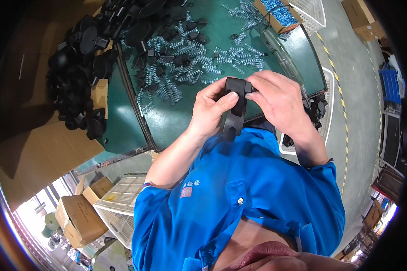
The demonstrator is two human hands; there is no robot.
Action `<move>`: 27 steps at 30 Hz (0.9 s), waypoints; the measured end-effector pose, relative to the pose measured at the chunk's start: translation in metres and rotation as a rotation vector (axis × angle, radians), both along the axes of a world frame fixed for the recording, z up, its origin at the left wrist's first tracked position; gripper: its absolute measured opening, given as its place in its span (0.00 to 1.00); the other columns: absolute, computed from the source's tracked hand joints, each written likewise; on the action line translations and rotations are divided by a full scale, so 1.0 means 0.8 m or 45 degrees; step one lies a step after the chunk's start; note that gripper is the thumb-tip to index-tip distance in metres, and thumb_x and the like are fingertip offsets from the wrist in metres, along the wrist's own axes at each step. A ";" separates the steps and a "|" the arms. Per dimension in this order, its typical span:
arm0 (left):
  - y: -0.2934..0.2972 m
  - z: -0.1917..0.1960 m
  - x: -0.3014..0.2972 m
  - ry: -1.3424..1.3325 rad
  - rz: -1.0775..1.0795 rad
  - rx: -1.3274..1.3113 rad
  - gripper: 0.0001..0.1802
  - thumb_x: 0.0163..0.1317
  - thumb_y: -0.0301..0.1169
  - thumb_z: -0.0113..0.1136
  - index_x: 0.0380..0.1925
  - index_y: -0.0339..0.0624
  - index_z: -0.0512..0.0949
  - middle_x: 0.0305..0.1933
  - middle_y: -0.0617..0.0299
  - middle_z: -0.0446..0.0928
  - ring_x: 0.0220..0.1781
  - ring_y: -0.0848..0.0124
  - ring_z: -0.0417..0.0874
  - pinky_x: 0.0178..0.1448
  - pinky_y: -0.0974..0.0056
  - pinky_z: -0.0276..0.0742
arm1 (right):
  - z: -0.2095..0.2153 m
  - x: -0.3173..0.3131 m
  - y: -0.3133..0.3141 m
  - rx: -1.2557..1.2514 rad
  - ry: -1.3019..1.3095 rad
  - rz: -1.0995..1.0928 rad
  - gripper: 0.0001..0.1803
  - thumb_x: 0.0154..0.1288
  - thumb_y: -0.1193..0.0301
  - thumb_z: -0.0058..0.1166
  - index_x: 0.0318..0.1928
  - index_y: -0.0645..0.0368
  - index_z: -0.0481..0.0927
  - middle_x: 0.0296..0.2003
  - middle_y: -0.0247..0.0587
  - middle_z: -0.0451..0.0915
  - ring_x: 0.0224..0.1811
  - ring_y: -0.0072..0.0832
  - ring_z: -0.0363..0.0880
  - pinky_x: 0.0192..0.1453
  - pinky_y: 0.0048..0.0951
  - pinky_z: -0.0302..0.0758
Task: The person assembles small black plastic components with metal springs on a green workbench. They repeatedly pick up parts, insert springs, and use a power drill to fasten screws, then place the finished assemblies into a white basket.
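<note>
My left hand [207, 107] is closed round a black plastic part [236, 101], its thumb lying across the front face. This part has a blocky upper end and a curved lower arm that hangs toward my blue shirt. From the other side, my right hand [280, 99] pinches a small black block [248, 87] against the part's upper end. Whether the block sits inside the part or only touches it, I cannot tell. Just beyond my hands, many loose metal springs [185, 58] are spread over the green tabletop [122, 131], with small black blocks among them.
Black plastic parts [83, 67] are heaped on cardboard at the left. An open box of blue screws [280, 16] stands at the far right of the table, near a long grey-green tool [282, 56]. Beside my right arm, a white crate [331, 97] holds more black parts.
</note>
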State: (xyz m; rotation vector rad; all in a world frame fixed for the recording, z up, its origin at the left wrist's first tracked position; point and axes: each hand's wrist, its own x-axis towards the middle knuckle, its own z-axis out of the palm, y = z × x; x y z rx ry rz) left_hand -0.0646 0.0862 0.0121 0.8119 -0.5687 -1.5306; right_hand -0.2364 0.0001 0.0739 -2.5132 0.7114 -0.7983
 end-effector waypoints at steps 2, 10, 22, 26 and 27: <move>-0.002 0.006 -0.008 0.182 -0.002 0.003 0.24 0.64 0.36 0.67 0.56 0.34 0.75 0.48 0.62 0.80 0.47 0.76 0.80 0.53 0.69 0.78 | -0.023 0.004 0.004 0.010 -0.334 -0.060 0.16 0.54 0.71 0.67 0.43 0.64 0.81 0.39 0.45 0.82 0.36 0.43 0.83 0.38 0.37 0.79; -0.050 0.011 0.008 -1.111 -0.371 -0.215 0.19 0.56 0.32 0.71 0.45 0.34 0.82 0.37 0.60 0.82 0.43 0.69 0.80 0.49 0.65 0.75 | -0.080 -0.044 -0.031 -0.088 -0.102 0.042 0.13 0.40 0.67 0.70 0.27 0.55 0.80 0.27 0.32 0.79 0.29 0.34 0.80 0.30 0.34 0.73; -0.058 -0.033 -0.039 -2.180 -0.223 -0.561 0.22 0.43 0.34 0.75 0.41 0.40 0.83 0.39 0.59 0.80 0.50 0.60 0.77 0.56 0.55 0.66 | -0.109 -0.070 -0.040 -0.104 0.530 -0.280 0.19 0.43 0.57 0.71 0.28 0.55 0.78 0.30 0.35 0.77 0.37 0.35 0.80 0.40 0.37 0.77; -0.056 -0.026 -0.040 -2.242 -0.240 -0.598 0.25 0.39 0.34 0.77 0.41 0.40 0.82 0.38 0.61 0.79 0.49 0.62 0.77 0.57 0.55 0.66 | -0.080 -0.098 -0.092 -0.229 0.458 -0.627 0.28 0.52 0.56 0.69 0.50 0.58 0.78 0.38 0.45 0.78 0.43 0.45 0.79 0.44 0.42 0.78; -0.056 -0.024 -0.040 -2.239 -0.265 -0.595 0.25 0.38 0.33 0.77 0.41 0.40 0.82 0.38 0.61 0.79 0.49 0.62 0.77 0.57 0.55 0.66 | -0.085 -0.098 -0.102 -0.183 0.623 -0.694 0.33 0.53 0.54 0.68 0.55 0.59 0.76 0.40 0.47 0.78 0.45 0.46 0.79 0.44 0.43 0.78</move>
